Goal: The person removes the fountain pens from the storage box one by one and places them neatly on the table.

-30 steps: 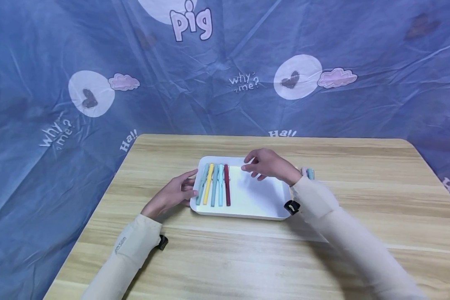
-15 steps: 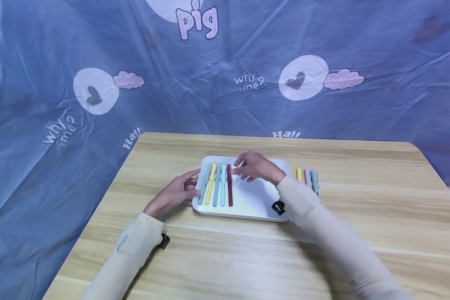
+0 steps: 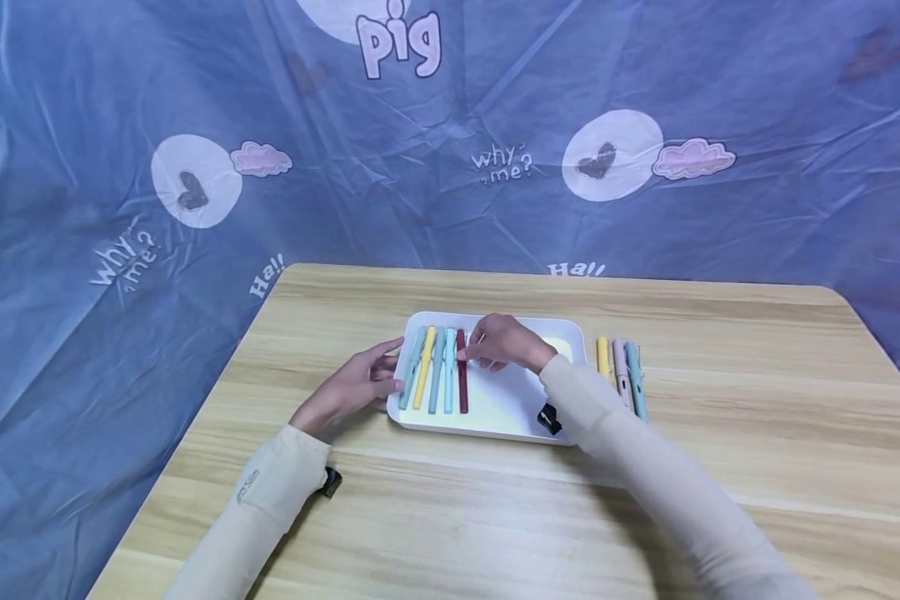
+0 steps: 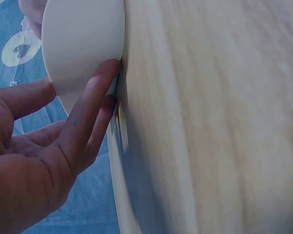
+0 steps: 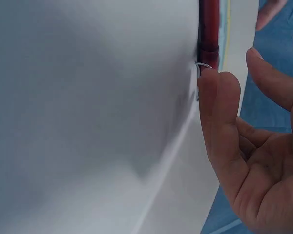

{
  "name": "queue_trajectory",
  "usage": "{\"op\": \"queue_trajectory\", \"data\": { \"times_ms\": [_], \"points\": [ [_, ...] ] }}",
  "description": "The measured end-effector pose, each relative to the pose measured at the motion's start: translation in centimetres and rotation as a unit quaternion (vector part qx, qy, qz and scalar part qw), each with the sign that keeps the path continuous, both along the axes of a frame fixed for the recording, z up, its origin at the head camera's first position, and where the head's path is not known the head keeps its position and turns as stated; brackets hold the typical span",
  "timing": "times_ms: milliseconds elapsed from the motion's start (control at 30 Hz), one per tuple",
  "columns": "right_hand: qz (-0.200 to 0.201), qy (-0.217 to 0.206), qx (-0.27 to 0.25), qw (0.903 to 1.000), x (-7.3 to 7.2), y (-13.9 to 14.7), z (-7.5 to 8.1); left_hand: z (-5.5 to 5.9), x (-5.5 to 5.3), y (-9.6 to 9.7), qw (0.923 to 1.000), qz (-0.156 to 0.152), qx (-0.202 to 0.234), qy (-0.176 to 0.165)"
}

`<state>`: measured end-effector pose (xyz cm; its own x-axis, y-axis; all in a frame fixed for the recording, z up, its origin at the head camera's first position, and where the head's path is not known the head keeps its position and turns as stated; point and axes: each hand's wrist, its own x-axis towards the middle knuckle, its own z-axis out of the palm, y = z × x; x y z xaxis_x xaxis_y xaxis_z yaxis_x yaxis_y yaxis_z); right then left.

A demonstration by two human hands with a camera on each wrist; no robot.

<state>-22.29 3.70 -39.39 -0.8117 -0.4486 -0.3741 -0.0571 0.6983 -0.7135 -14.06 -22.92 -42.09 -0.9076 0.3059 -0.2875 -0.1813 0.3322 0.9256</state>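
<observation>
A white tray (image 3: pixel 502 432) holds a row of capped pens lying side by side in its left half. My left hand (image 3: pixel 348 387) grips the tray's left end; in the left wrist view its fingers lie against the tray's outer wall (image 4: pixel 83 34). My right hand (image 3: pixel 506 342) is over the tray, its fingertips at the dark red pen (image 3: pixel 462 392), the rightmost of the row. In the right wrist view two fingertips meet the red pen (image 5: pixel 210 29) near its wire clip, while another finger stands apart from it. Left of it lies a light blue pen (image 3: pixel 448 387).
On the wooden table (image 3: pixel 450 517), just right of the tray, lie a yellow pen (image 3: pixel 603 357), a lilac pen (image 3: pixel 621 367) and a teal pen (image 3: pixel 634 375), partly behind the right sleeve (image 3: pixel 607 408). A blue printed cloth (image 3: pixel 420 208) hangs behind the table.
My right hand has moved left and down across the tray to the red pen, uncovering the pens on the right. The left hand keeps its hold on the tray. The view has shifted slightly.
</observation>
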Motion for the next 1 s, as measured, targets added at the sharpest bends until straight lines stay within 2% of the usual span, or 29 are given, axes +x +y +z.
{"op": "queue_trajectory", "data": {
  "times_ms": [167, 400, 767, 1000],
  "points": [
    [0.007, 0.005, 0.013, 0.9999, 0.0, -0.3, -0.5, 0.0, 0.1, 0.0, 1.0, 0.0, 0.002, -0.002],
    [-0.005, 0.004, 0.024, 0.9997, 0.0, -0.8, -0.8, 0.1, 0.0, 0.0, 1.0, -0.002, 0.001, -0.002],
    [-0.003, 0.043, 0.059, 0.9973, 0.1, -1.4, -1.2, 0.1, 0.0, 0.1, 1.0, 0.0, 0.001, -0.004],
    [-0.012, 0.036, 0.066, 0.9971, 0.3, -1.4, -1.0, 0.0, -0.1, 0.0, 0.9999, 0.009, -0.004, -0.006]
  ]
}}
